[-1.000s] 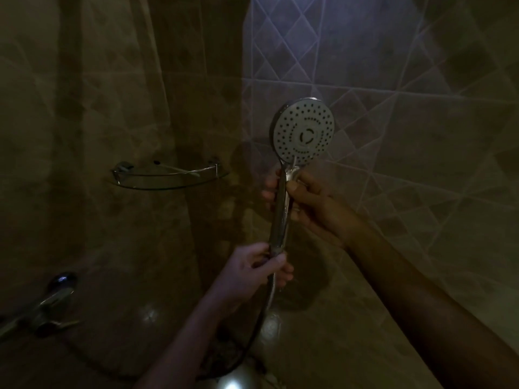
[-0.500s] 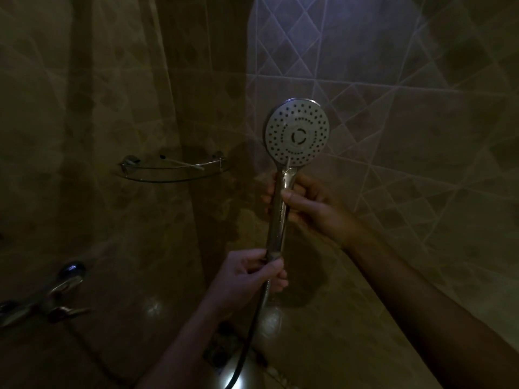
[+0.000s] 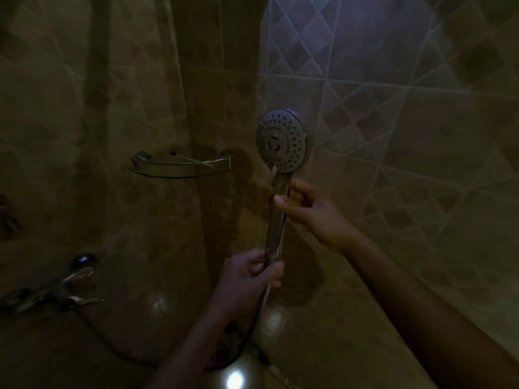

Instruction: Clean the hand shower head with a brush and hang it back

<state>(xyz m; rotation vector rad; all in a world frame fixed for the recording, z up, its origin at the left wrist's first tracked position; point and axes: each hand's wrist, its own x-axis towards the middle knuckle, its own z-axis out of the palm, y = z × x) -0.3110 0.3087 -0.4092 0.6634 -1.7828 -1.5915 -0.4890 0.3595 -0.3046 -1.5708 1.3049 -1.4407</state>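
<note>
The left hand [image 3: 250,272] is closed around the bottom end of the handle, where the dark flexible hose [image 3: 257,313] joins it, and the right hand [image 3: 306,210] pinches the upper handle just below the head, thumb across the front. Between them they hold the round chrome hand shower head [image 3: 281,140] with its perforated spray face. It is held up in the corner of the stall, close in front of the brown tiled wall [image 3: 421,164]. The two-point grip appears intended to steady the fixture and keep the face presented for inspection or scrubbing. The long axis runs nearly vertical, head uppermost, leaning slightly; the spray face points toward the camera and a little to the left. No brush is visible in either hand or elsewhere, so whether scrubbing is done cannot be judged. The hose hangs down toward the wet floor. To the left a curved glass corner shelf [image 3: 179,171] is fixed to the wall, and lower left a chrome mixer tap [image 3: 70,287] projects. No wall bracket for rehanging is discernible in this dim light.
</note>
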